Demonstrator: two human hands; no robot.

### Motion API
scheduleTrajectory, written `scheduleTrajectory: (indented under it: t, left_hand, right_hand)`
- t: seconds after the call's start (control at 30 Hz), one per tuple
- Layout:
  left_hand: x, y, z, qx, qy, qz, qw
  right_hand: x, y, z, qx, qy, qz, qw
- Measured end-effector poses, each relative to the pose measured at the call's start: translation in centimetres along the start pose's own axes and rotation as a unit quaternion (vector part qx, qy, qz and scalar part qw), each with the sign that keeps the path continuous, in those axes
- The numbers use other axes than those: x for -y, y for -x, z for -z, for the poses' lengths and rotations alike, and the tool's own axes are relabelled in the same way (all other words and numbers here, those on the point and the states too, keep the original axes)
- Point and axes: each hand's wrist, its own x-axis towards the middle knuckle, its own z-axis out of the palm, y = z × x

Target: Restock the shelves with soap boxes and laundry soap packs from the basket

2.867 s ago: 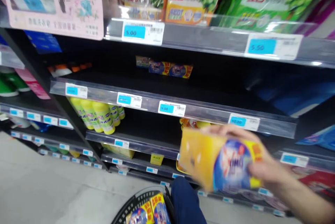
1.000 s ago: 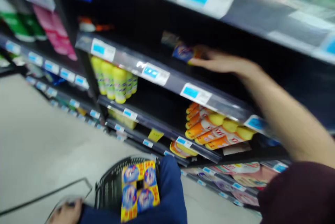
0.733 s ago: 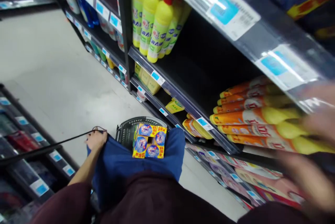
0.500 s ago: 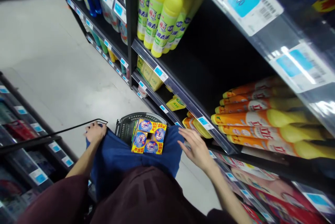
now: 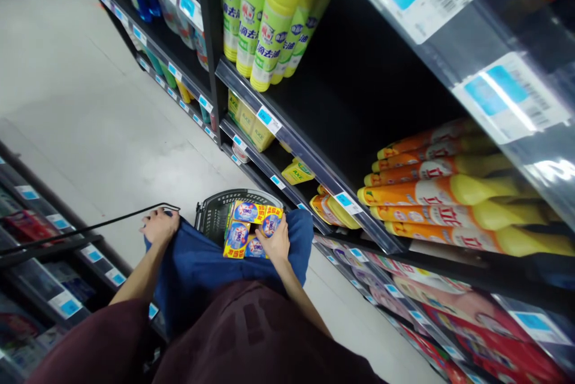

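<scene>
Several yellow OMO packs [image 5: 236, 237], with blue oval labels, are arranged in a ring at the black shopping basket [image 5: 215, 216] in front of my knees. My right hand [image 5: 275, 241] is closed on the right-hand pack [image 5: 270, 223], its thumb in the gap in the ring's middle and its fingers along the outer side. My left hand [image 5: 159, 226] rests over my left knee in blue trousers [image 5: 188, 264], fingers spread and partly turned away. Just above that hand ends a thin black rod [image 5: 112, 219]; whether they touch, I cannot tell.
Yellow detergent bottles [image 5: 272, 30] stand on the upper shelf; orange-and-yellow bottles [image 5: 431, 189] lie to the right. Yellow AXE containers [image 5: 297, 172] sit lower. Another shelf [image 5: 58, 240] borders the left, and pale floor [image 5: 112, 126] runs between.
My right hand has moved left and down from beside my knee, and its fingers have closed on an OMO pack. My left hand stays at the knee. The view has shifted slightly.
</scene>
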Motion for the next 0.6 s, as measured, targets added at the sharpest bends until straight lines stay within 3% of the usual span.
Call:
scheduleTrajectory:
  t: [0.13, 0.27, 0.33, 0.43, 0.6]
  left_hand:
    - [0.0, 0.0, 0.0, -0.001, 0.002, -0.001, 1.0]
    - [0.0, 0.0, 0.2, 0.005, 0.005, -0.004, 1.0]
    - [-0.1, 0.1, 0.3, 0.008, 0.007, -0.005, 1.0]
    - [-0.2, 0.1, 0.5, 0.007, 0.014, -0.007, 1.0]
    - [-0.2, 0.0, 0.5, 0.006, 0.011, -0.015, 1.0]
  right_hand:
    - [-0.3, -1.0, 0.5, -0.005, -0.055, -0.001, 0.998]
    - [-1.9, -1.7, 1.0, 0.002, -0.197, -0.034, 0.98]
    - [-3.1, -2.2, 1.3, 0.016, -0.309, -0.06, 0.949]
    - [-4.8, -2.7, 2.3, 0.044, -0.468, -0.103, 0.876]
    - [-6.3, -2.3, 4.9, 0.098, -0.602, -0.137, 0.78]
